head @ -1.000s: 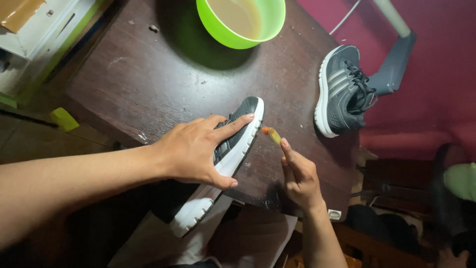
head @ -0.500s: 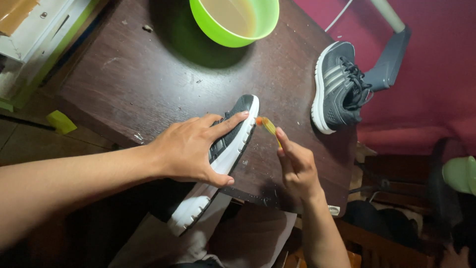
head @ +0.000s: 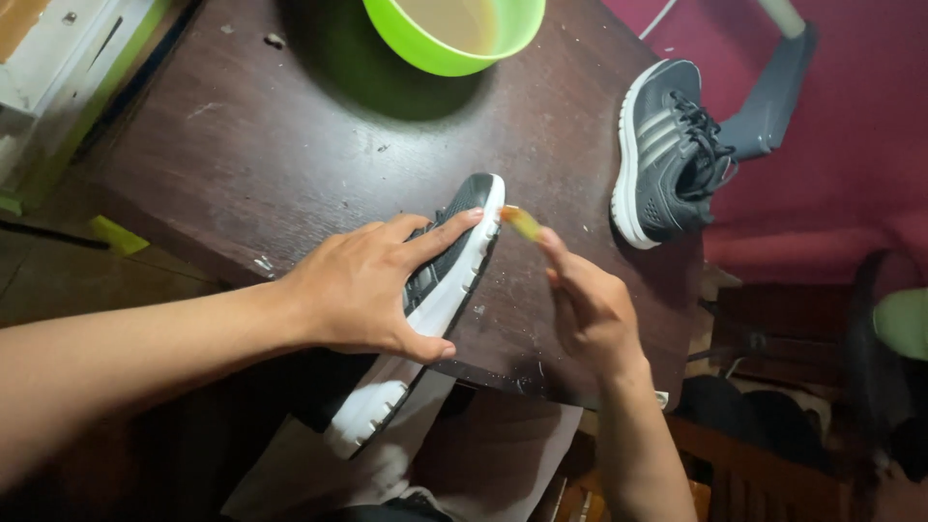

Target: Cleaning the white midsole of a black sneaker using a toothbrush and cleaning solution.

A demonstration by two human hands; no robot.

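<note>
The left hand (head: 372,295) lies flat over a dark sneaker (head: 440,290), fingers spread and pressing it against the dark wooden table (head: 290,145). The sneaker's long axis runs diagonally, its toe up and right on the table and its heel hanging off the near edge. Just right of the toe, the right hand (head: 590,309) pinches a small yellowish brush (head: 520,222), its tip touching the white sole's edge; the handle is blurred and mostly hidden. Farther right, a second sneaker (head: 662,155) sits apart, and a green bowl (head: 454,39) is cut off above.
</note>
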